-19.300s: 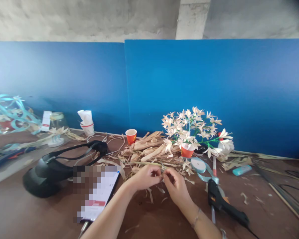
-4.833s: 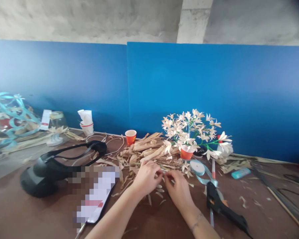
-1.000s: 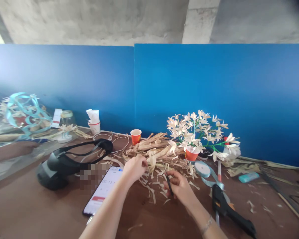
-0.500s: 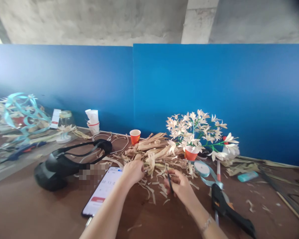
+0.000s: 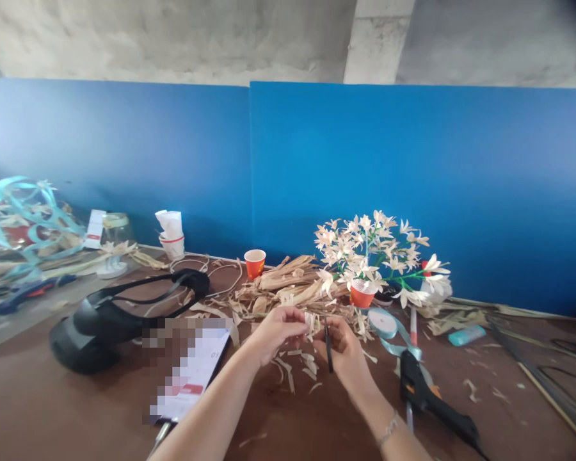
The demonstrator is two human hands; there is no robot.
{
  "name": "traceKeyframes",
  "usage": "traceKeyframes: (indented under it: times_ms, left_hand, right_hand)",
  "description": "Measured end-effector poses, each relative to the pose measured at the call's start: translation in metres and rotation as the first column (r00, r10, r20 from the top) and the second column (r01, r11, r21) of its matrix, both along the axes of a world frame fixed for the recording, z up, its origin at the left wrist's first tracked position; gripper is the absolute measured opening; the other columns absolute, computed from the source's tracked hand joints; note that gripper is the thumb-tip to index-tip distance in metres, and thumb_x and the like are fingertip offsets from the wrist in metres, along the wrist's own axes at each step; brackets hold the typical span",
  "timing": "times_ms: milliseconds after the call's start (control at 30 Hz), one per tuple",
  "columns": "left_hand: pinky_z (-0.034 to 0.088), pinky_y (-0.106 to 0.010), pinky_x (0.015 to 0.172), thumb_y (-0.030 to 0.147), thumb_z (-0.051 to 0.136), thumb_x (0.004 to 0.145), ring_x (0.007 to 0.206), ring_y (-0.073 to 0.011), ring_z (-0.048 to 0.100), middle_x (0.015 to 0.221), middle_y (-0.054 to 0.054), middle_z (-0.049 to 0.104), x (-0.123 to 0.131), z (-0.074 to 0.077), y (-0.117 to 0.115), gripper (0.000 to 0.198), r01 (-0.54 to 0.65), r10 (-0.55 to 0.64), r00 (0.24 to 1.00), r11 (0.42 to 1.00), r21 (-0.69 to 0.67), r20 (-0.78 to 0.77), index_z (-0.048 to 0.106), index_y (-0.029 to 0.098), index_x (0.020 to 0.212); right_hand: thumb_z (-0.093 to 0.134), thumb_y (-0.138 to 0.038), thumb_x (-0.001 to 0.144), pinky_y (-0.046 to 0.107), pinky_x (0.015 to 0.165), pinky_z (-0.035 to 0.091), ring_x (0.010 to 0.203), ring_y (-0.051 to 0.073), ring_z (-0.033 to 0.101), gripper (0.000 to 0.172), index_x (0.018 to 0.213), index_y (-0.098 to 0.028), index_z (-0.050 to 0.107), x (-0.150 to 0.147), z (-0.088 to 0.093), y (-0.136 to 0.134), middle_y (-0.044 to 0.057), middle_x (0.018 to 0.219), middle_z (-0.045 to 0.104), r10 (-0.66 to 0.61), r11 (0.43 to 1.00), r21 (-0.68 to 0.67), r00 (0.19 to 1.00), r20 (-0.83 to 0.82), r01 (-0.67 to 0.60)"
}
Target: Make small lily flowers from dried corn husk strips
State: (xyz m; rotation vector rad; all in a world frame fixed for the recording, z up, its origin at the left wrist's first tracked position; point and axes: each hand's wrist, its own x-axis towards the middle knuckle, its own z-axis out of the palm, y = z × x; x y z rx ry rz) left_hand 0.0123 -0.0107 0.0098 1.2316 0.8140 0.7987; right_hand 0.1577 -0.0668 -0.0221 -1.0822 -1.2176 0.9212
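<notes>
My left hand (image 5: 281, 330) pinches a pale strip of corn husk (image 5: 310, 323) between thumb and fingers. Close beside it, my right hand (image 5: 343, 349) is closed around a slim black tool (image 5: 328, 349), held nearly upright; whether it is tweezers or scissors I cannot make out. Behind both hands lies a heap of dried corn husks (image 5: 288, 278). Small husk scraps (image 5: 288, 374) are scattered on the brown table under my hands. Just beyond my right hand, white husk flowers on green stems (image 5: 374, 246) rise from an orange paper cup (image 5: 362, 296).
A black glue gun (image 5: 434, 400) and a roll of light blue ribbon (image 5: 383, 323) lie to the right. On the left are a phone (image 5: 196, 368) and a black headset (image 5: 105, 320). Another orange cup (image 5: 255, 264) stands by the blue partition (image 5: 288, 166).
My left hand has come up and right from the husk heap, bringing a pale husk strip near the black tool. The right hand stays nearly in place. The view has shifted slightly.
</notes>
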Motion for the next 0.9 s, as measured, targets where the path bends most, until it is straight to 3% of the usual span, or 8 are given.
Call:
traceKeyframes:
  times_ms: [167, 367, 467, 567, 633, 733, 833, 900]
  left_hand:
    - [0.041, -0.020, 0.047, 0.028, 0.073, 0.054, 0.047, -0.0097, 0.055, 0.055, -0.001, 0.062, 0.003, -0.007, -0.002, 0.027, 0.089, -0.089, 0.996, 0.996, -0.013, 0.019, 0.052, 0.013, 0.064]
    - [0.042, -0.021, 0.046, 0.031, 0.073, 0.053, 0.045, -0.0097, 0.055, 0.053, -0.001, 0.061, 0.004, -0.012, -0.002, 0.029, 0.163, -0.163, 0.987, 0.987, 0.008, -0.008, 0.054, 0.012, 0.062]
    - [0.040, -0.019, 0.044, 0.031, 0.070, 0.056, 0.044, -0.0088, 0.053, 0.052, 0.001, 0.059, 0.003, -0.010, -0.001, 0.026, 0.134, -0.134, 0.991, 0.991, 0.026, -0.026, 0.053, 0.013, 0.063]
    - [0.035, -0.017, 0.040, 0.032, 0.067, 0.058, 0.042, -0.0081, 0.051, 0.050, 0.003, 0.055, -0.004, -0.008, 0.006, 0.024, -0.023, 0.025, 0.999, 0.999, 0.048, -0.047, 0.050, 0.015, 0.064]
    - [0.032, -0.017, 0.039, 0.031, 0.063, 0.062, 0.041, -0.0076, 0.048, 0.048, 0.004, 0.051, -0.012, -0.008, 0.016, 0.021, -0.180, 0.189, 0.980, 0.973, 0.147, -0.055, 0.050, 0.015, 0.063]
    - [0.034, -0.019, 0.042, 0.027, 0.058, 0.064, 0.043, -0.0095, 0.049, 0.051, 0.004, 0.052, -0.026, -0.010, 0.030, 0.013, -0.401, 0.485, 0.856, 0.842, 0.361, -0.180, 0.052, 0.015, 0.069]
    - [0.042, -0.024, 0.060, 0.019, 0.055, 0.065, 0.064, -0.0142, 0.057, 0.072, -0.002, 0.062, -0.037, -0.013, 0.038, 0.016, -0.396, 0.664, 0.685, 0.686, 0.611, -0.301, 0.058, 0.016, 0.081]
    - [0.041, -0.026, 0.071, 0.016, 0.052, 0.068, 0.079, -0.0165, 0.058, 0.087, -0.005, 0.063, -0.040, -0.013, 0.038, 0.024, -0.336, 0.722, 0.604, 0.616, 0.713, -0.339, 0.058, 0.017, 0.091]
  right_hand:
    - [0.069, -0.021, 0.062, 0.026, 0.065, 0.046, 0.072, 0.016, 0.058, 0.036, 0.089, -0.020, 0.046, -0.002, 0.003, -0.001, 0.001, 0.075, 0.059, -0.001, 0.998, 0.068, 0.999, -0.043, 0.004]
    - [0.068, -0.023, 0.062, 0.025, 0.058, 0.047, 0.066, 0.016, 0.058, 0.033, 0.087, -0.020, 0.047, -0.002, 0.003, -0.002, 0.000, 0.071, 0.059, -0.001, 0.999, 0.042, 1.000, -0.030, 0.003]
    - [0.068, -0.024, 0.062, 0.025, 0.060, 0.048, 0.067, 0.016, 0.059, 0.032, 0.087, -0.019, 0.048, -0.002, 0.003, -0.002, 0.001, 0.073, 0.060, -0.031, 0.998, 0.059, 1.000, 0.003, 0.031]
    - [0.066, -0.025, 0.065, 0.026, 0.065, 0.049, 0.070, 0.016, 0.059, 0.030, 0.088, -0.018, 0.049, -0.001, 0.002, -0.002, 0.002, 0.075, 0.060, -0.081, 0.992, 0.102, 0.996, 0.045, 0.076]
    - [0.065, -0.025, 0.066, 0.027, 0.066, 0.049, 0.069, 0.016, 0.058, 0.029, 0.089, -0.018, 0.050, -0.001, -0.001, -0.002, 0.002, 0.075, 0.059, -0.110, 0.988, 0.118, 0.991, 0.069, 0.102]
    - [0.064, -0.027, 0.066, 0.028, 0.067, 0.048, 0.069, 0.016, 0.058, 0.029, 0.090, -0.018, 0.051, 0.000, -0.005, -0.002, 0.003, 0.075, 0.059, -0.146, 0.984, 0.121, 0.982, 0.116, 0.131]
    - [0.062, -0.030, 0.069, 0.029, 0.067, 0.047, 0.070, 0.017, 0.058, 0.029, 0.092, -0.017, 0.052, 0.000, -0.008, -0.003, 0.005, 0.078, 0.060, -0.163, 0.982, 0.123, 0.972, 0.168, 0.143]
    - [0.061, -0.031, 0.069, 0.029, 0.066, 0.048, 0.069, 0.018, 0.058, 0.029, 0.092, -0.017, 0.052, 0.000, -0.009, -0.003, 0.006, 0.079, 0.061, -0.175, 0.980, 0.128, 0.967, 0.185, 0.153]
